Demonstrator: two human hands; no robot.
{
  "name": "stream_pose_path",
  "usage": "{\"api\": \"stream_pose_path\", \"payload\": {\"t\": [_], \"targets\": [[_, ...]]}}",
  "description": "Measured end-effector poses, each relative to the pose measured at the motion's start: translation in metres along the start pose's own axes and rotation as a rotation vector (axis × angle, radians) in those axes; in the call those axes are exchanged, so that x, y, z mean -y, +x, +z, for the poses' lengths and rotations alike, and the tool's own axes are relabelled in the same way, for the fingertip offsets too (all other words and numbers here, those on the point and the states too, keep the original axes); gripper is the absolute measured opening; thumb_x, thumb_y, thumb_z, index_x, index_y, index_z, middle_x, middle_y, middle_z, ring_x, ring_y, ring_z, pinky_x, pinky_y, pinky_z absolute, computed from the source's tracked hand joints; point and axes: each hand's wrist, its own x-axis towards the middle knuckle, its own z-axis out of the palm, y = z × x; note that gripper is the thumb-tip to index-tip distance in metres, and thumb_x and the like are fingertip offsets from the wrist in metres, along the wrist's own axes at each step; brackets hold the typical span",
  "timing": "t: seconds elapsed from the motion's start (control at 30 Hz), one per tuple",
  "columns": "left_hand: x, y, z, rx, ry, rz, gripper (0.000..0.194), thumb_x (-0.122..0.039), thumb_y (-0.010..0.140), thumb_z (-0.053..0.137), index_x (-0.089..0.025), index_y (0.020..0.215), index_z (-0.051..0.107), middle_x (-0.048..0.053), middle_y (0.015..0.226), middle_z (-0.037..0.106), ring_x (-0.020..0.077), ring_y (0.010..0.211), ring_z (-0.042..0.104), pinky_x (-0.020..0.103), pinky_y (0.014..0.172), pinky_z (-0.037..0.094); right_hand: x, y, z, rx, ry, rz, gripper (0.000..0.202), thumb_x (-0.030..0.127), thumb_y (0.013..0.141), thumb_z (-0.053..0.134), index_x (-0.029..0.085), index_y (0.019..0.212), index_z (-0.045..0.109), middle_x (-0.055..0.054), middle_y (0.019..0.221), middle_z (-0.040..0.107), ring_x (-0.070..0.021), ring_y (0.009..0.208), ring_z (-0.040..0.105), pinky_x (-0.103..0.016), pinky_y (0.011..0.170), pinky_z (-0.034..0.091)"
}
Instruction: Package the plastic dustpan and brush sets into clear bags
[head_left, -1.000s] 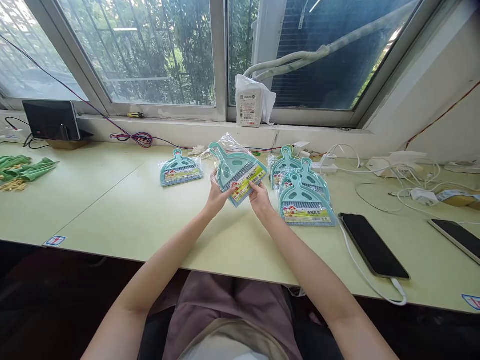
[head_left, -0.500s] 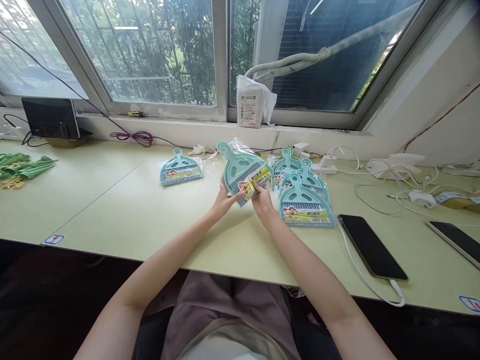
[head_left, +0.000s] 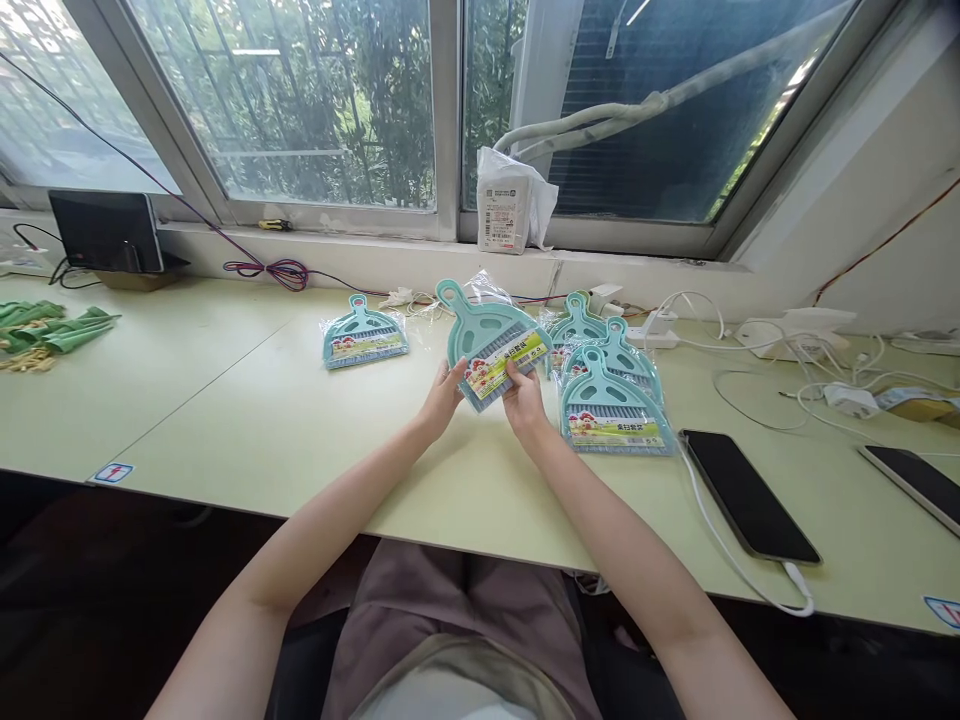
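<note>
Between my two hands is a teal dustpan and brush set (head_left: 487, 335) in clear plastic wrap, tilted with its handle up and to the left. My left hand (head_left: 442, 398) grips its lower left edge, thumb on the front. At the lower right edge, my right hand (head_left: 524, 398) holds it with the thumb on the printed label. Another wrapped dustpan set (head_left: 365, 335) lies flat on the table to the left. On the right, several more overlap, the nearest dustpan set (head_left: 613, 410) lying in front of the others.
A phone (head_left: 750, 495) with a white charging cable lies right of the sets, near a second phone (head_left: 919, 480). White cables and plugs (head_left: 847, 400) clutter the right back. A tablet (head_left: 106, 232) and green cloth-like bundles (head_left: 60, 330) are at left. A tissue pack (head_left: 504, 212) stands on the sill.
My left thumb has shifted off the label toward the dustpan's left edge, and the label shows more fully. The set has turned slightly; my right hand keeps its hold.
</note>
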Motion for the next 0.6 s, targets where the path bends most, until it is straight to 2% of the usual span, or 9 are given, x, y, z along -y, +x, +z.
{"api": "stream_pose_path", "payload": {"t": [0.13, 0.3, 0.43, 0.5, 0.6], "targets": [[0.005, -0.004, 0.0, 0.032, 0.015, -0.067, 0.063, -0.055, 0.078, 0.07, -0.025, 0.131, 0.053, 0.009, 0.133, 0.061, 0.0292, 0.126, 0.054, 0.05, 0.108, 0.042, 0.0, -0.001, 0.0, -0.001, 0.017, 0.015, 0.036, 0.025, 0.077, 0.071, 0.025, 0.11, 0.059, 0.0, 0.107, 0.071, -0.016, 0.097, 0.068, -0.035, 0.094, 0.055], [0.013, -0.007, 0.0, 0.205, 0.129, -0.183, 0.057, -0.046, 0.078, 0.073, -0.03, 0.13, 0.057, 0.008, 0.142, 0.054, 0.0322, 0.131, 0.049, 0.054, 0.102, 0.045, 0.008, 0.004, -0.005, -0.015, 0.004, 0.007, 0.036, 0.026, 0.078, 0.07, 0.025, 0.112, 0.058, -0.002, 0.106, 0.071, -0.0171, 0.096, 0.068, -0.035, 0.088, 0.056], [0.003, -0.005, -0.004, 0.316, 0.169, -0.173, 0.056, -0.045, 0.077, 0.073, -0.028, 0.129, 0.061, 0.01, 0.14, 0.056, 0.0333, 0.131, 0.049, 0.052, 0.101, 0.045, 0.01, 0.005, -0.005, 0.014, 0.007, 0.01, 0.037, 0.025, 0.078, 0.07, 0.025, 0.113, 0.058, -0.001, 0.105, 0.072, -0.0176, 0.095, 0.068, -0.036, 0.087, 0.057], [-0.006, -0.004, -0.009, 0.434, 0.261, -0.163, 0.065, -0.04, 0.07, 0.079, -0.027, 0.131, 0.06, 0.009, 0.138, 0.057, 0.0326, 0.132, 0.048, 0.052, 0.106, 0.041, 0.01, 0.004, -0.004, 0.046, 0.018, 0.014, 0.037, 0.024, 0.078, 0.071, 0.025, 0.112, 0.059, -0.001, 0.105, 0.072, -0.017, 0.097, 0.068, -0.034, 0.089, 0.056], [-0.016, 0.001, -0.02, 0.661, 0.479, -0.259, 0.075, -0.025, 0.053, 0.088, -0.024, 0.124, 0.064, 0.007, 0.129, 0.064, 0.0327, 0.13, 0.049, 0.051, 0.111, 0.035, 0.01, 0.002, -0.003, 0.08, 0.035, 0.085, 0.033, 0.023, 0.078, 0.069, 0.025, 0.11, 0.06, 0.0, 0.102, 0.073, -0.0178, 0.095, 0.069, -0.035, 0.088, 0.057]]}}
